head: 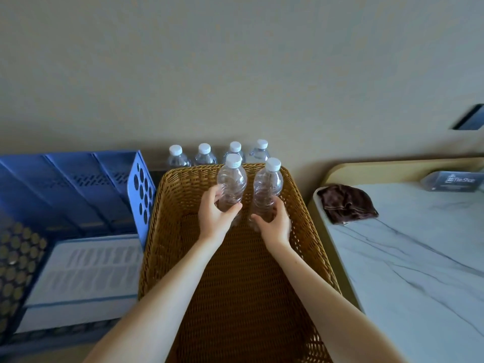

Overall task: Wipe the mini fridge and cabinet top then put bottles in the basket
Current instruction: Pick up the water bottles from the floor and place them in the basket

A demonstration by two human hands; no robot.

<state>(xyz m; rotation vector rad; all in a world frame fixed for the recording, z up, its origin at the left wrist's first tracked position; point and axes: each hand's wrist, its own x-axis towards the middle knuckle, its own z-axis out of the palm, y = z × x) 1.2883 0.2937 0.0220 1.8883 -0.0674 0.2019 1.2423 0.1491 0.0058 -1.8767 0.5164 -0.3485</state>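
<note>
the wiping is looking done, judging by the crumpled brown cloth (pixel 347 204) lying on the veined marble tabletop (pixel 408 263). the left grip (pixel 213 218) is curling round the left bottle (pixel 232 183) and the right grip (pixel 275 226) round the right bottle (pixel 267 188), both clear, ribbed and upright inside the far end of the woven wicker basket (pixel 170 197). four bottles (pixel 205 155) with white caps are waiting behind it by the wall.

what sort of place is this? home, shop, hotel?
Likely a hotel room, not certain. Cues: a row of identical capped water bottles against the wall behind a wicker basket, a marble-look cabinet top with a brown cloth, and a small printed sign.
</note>
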